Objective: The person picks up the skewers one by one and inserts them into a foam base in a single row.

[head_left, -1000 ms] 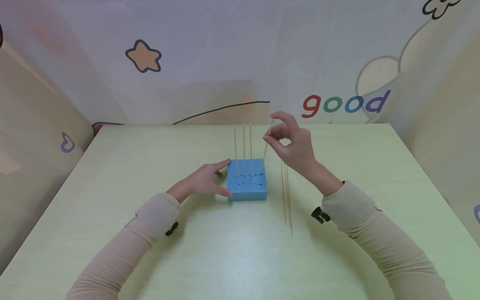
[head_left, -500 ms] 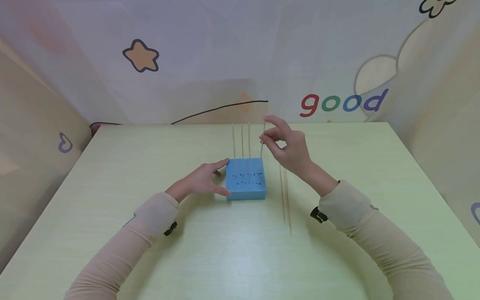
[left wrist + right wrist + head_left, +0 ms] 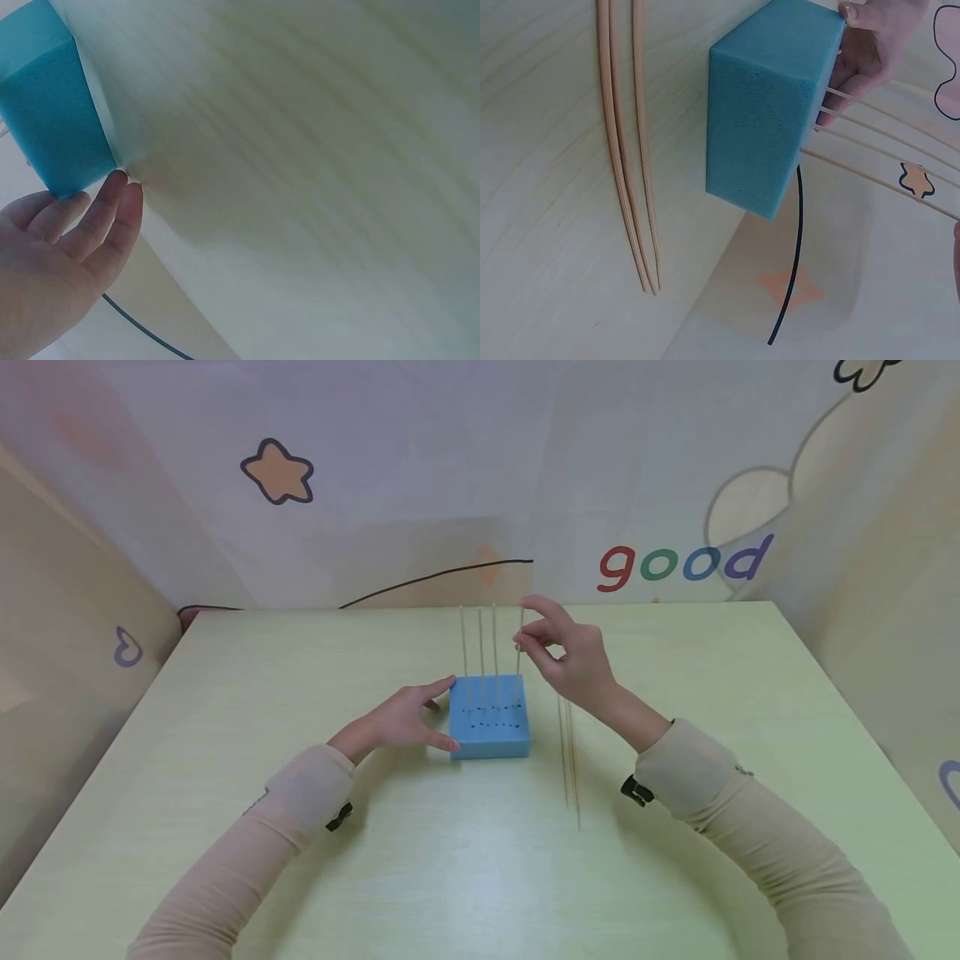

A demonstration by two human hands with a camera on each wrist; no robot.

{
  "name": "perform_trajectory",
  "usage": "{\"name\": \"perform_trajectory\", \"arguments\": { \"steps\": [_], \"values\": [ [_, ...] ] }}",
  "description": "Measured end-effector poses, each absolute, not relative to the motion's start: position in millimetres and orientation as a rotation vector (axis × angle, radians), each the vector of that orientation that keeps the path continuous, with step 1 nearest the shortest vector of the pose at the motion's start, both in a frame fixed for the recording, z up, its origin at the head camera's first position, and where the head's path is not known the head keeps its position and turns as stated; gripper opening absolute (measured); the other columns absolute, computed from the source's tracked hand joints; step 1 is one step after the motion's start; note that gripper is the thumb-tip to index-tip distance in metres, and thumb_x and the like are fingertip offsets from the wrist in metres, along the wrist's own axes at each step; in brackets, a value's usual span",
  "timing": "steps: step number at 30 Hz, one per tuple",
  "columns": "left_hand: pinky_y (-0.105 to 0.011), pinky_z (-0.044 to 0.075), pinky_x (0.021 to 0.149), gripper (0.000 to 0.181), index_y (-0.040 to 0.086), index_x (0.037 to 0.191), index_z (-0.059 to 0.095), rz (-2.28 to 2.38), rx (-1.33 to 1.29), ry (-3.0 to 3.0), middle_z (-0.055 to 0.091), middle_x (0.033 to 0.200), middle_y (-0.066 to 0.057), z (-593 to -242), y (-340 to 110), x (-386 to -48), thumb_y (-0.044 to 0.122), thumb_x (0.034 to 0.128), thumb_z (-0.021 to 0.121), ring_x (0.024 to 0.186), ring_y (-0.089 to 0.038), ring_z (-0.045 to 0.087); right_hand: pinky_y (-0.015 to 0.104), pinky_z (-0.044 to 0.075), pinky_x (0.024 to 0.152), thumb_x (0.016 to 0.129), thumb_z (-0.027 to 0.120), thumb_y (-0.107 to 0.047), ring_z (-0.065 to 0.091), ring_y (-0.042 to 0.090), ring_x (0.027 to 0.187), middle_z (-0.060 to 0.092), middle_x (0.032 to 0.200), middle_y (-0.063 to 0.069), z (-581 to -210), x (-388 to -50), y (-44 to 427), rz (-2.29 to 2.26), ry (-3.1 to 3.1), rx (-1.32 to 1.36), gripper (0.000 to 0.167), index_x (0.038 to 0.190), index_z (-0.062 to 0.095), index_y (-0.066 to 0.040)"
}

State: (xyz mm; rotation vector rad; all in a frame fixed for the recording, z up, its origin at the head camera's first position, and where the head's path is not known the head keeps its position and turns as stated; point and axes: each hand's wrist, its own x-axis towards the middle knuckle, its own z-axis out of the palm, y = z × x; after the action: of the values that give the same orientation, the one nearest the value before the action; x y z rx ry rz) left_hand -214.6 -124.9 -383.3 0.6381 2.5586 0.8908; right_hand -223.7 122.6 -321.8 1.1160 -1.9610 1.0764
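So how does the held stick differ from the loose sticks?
The held stick stands nearly upright, lower end at the block; the loose sticks lie on the table. The right hand pinches the held stick; no hand grips the loose sticks. Both are thin and pale.

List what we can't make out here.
Held stick: how deep its lower end sits; too small in the head view, behind the block in the right wrist view.
Right hand: nearly all cut off by the right edge, right wrist view.
Loose sticks: near ends cut off by the top edge, right wrist view.
Block underside: hidden against the table, every view.
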Motion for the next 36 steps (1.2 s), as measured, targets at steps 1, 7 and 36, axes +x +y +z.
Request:
{"name": "perform_trajectory", "arguments": {
  "steps": [1, 7, 36],
  "values": [
    [-0.042, 0.036, 0.097, 0.102, 0.008, 0.146, 0.019, 0.893, 0.640, 2.558, 0.027, 0.147, -0.009, -383.4, -125.2, -214.8, 0.033, 0.0680, 0.080, 0.119, -0.029, 0.044, 0.032, 0.052, 0.058, 0.079, 0.066, 0.005, 0.066, 0.021, 0.063, 0.067, 0.074, 0.015, -321.3, -224.0, 122.0, 1.074, -1.960, 1.120, 0.040, 0.114, 0.048, 0.001],
    [-0.042, 0.036, 0.098, 0.103, 0.009, 0.146, 0.018, 0.894, 0.643, 2.554, 0.026, 0.147, -0.008, -384.5, -126.2, -216.5, 0.035, 0.0680, 0.080, 0.121, -0.028, 0.043, 0.032, 0.052, 0.057, 0.078, 0.066, 0.007, 0.065, 0.020, 0.061, 0.067, 0.073, 0.014, -320.0, -225.1, 120.4, 1.067, -1.938, 1.132, 0.041, 0.114, 0.048, 0.002],
    [-0.041, 0.035, 0.098, 0.104, 0.009, 0.146, 0.018, 0.881, 0.617, 2.547, 0.026, 0.147, -0.007, -382.7, -125.1, -215.3, 0.038, 0.0673, 0.079, 0.121, -0.028, 0.042, 0.017, 0.049, 0.064, 0.090, 0.058, -0.010, 0.063, 0.030, 0.073, 0.066, 0.092, 0.018, -339.7, -241.0, 184.9, 1.383, -2.595, 0.633, 0.038, 0.126, 0.049, -0.002]
  ]
}}
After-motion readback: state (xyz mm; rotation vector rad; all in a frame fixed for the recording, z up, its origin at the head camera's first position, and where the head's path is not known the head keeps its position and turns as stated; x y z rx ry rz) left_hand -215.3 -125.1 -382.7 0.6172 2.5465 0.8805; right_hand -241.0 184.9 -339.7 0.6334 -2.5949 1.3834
